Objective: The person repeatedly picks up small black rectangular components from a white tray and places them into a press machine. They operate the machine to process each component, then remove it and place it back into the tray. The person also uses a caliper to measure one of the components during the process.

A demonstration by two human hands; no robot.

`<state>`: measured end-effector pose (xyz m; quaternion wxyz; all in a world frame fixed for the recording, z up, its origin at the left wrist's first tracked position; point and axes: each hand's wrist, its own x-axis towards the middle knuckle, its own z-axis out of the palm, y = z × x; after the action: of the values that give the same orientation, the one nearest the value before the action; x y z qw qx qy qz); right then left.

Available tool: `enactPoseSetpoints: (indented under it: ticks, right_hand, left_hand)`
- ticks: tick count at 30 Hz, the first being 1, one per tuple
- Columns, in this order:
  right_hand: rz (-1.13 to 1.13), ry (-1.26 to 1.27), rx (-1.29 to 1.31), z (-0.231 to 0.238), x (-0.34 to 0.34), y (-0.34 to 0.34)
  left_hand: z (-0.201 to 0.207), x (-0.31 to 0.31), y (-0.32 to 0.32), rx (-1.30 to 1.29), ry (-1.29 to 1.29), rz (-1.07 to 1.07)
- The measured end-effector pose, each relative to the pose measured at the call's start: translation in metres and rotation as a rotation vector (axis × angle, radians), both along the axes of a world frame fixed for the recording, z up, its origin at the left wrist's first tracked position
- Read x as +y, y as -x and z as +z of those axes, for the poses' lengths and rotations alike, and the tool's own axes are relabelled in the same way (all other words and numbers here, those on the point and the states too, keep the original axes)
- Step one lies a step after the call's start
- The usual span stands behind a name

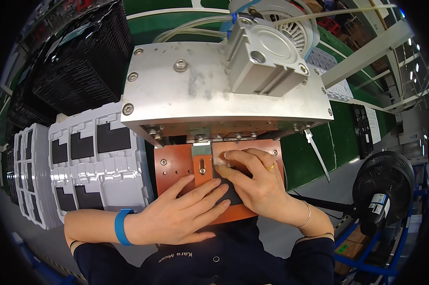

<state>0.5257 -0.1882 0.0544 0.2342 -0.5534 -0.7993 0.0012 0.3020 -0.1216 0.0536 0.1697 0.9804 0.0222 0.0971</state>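
Note:
A dark grey flat sheet (pixel 230 194) lies on the orange fixture plate (pixel 174 159) beneath the front of a silver press. My left hand (pixel 178 211) is spread, its fingertips resting on the sheet and near the slotted orange block (pixel 203 167). From the other side my right hand (pixel 257 183) bends over the sheet, fingers curled and fingertips close together at its edge beside the block. Those fingers partly cover the sheet, so its full outline is hidden. A small greenish-grey metal piece (pixel 201 149) sits just behind the block.
The silver press (pixel 190 90) with its cylinder (pixel 269 57) overhangs the plate. White trays (pixel 112 173) holding dark L-shaped sheets (pixel 113 137) stand at left, below stacked black trays (pixel 83 61). A black fan (pixel 383 190) is at right. Green bench surface (pixel 314 156) runs beside the press.

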Motion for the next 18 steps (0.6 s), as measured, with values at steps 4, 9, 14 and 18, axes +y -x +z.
enactPoseSetpoints:
  ticks: [4, 9, 14, 18]
  right_hand:
    - [-0.057, -0.061, 0.139, -0.002, -0.002, -0.009]
    - [-0.014, 0.115, 0.253, 0.017, -0.034, -0.022]
    - [0.014, 0.105, 0.2, 0.007, -0.027, -0.026]
    - [0.03, 0.058, 0.196, 0.003, -0.004, -0.032]
  left_hand:
    - [0.003, 0.0, 0.001, 0.02, -0.015, 0.005]
    - [0.005, 0.004, 0.001, 0.017, 0.074, -0.002]
    - [0.007, 0.015, -0.001, 0.001, 0.104, -0.004]
    - [0.002, 0.032, -0.005, -0.019, 0.083, 0.049]
